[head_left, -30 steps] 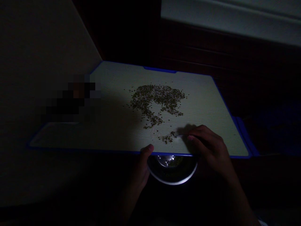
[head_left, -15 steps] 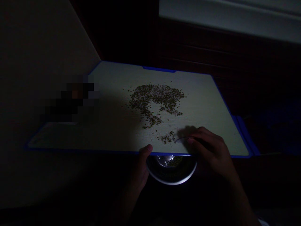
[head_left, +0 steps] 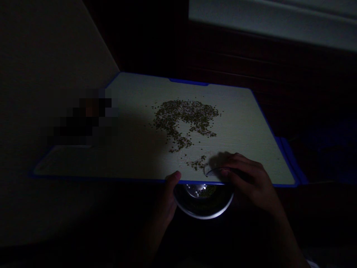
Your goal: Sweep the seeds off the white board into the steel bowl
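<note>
A pale board with a blue rim [head_left: 240, 111] lies in dim light, with several small green seeds [head_left: 185, 119] scattered over its middle. A smaller cluster of seeds [head_left: 197, 163] sits near the front edge. My right hand [head_left: 248, 178] is closed on a spoon [head_left: 211, 171], whose bowl rests on the board just right of that cluster. My left hand [head_left: 167, 197] grips a metal bowl [head_left: 203, 203] held under the board's front edge, thumb over the rim of the board. Some seeds lie inside the bowl.
A blurred dark patch [head_left: 83, 115] sits at the board's left side. A pale ledge [head_left: 264, 22] runs across the top right. Everything round the board is in deep shadow.
My right hand with the spoon has slid a little toward me and left, closer to the small seed cluster. The left hand and bowl have stayed put.
</note>
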The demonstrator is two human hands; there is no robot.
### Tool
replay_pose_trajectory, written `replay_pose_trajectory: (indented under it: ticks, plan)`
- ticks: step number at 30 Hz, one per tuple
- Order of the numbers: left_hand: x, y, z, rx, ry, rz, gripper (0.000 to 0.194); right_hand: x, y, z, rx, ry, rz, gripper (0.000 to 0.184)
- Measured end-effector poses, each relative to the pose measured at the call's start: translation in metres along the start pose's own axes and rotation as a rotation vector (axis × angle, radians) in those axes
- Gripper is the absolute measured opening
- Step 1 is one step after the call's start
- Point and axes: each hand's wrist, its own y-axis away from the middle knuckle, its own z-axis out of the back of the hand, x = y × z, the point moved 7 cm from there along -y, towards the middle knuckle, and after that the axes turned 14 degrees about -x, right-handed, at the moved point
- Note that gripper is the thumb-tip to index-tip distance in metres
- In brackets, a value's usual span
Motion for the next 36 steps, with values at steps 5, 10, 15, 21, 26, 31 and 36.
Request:
replay_pose_trajectory:
  ticks: [5, 10, 15, 21, 26, 31, 36]
  plan:
    - [0.0, 0.001, 0.0, 0.011, 0.006, -0.003, 0.041, 0.003, 0.0, -0.001, 0.029, -0.011, 0.022, 0.01]
    - [-0.001, 0.002, -0.002, 0.018, -0.004, 0.006, 0.041, 0.005, -0.001, -0.001, 0.05, -0.027, 0.05, 0.01]
    - [0.002, -0.003, 0.003, 0.0, -0.027, 0.011, 0.038, 0.005, 0.0, 0.0, 0.047, -0.056, 0.07, 0.008]
    - [0.001, -0.002, 0.003, 0.001, -0.012, 0.002, 0.04, 0.002, 0.0, 0.001, 0.026, -0.067, 0.041, 0.01]
    - [-0.003, 0.002, -0.001, 0.004, 0.017, -0.008, 0.037, -0.006, -0.003, 0.009, -0.136, 0.035, -0.077, 0.011]
    - [-0.001, 0.0, 0.0, 0.008, -0.004, -0.007, 0.037, -0.005, -0.005, 0.007, -0.148, 0.104, -0.04, 0.012]
    - [0.001, -0.001, -0.001, 0.043, -0.015, -0.004, 0.037, -0.002, -0.005, 0.005, -0.102, 0.107, -0.007, 0.013]
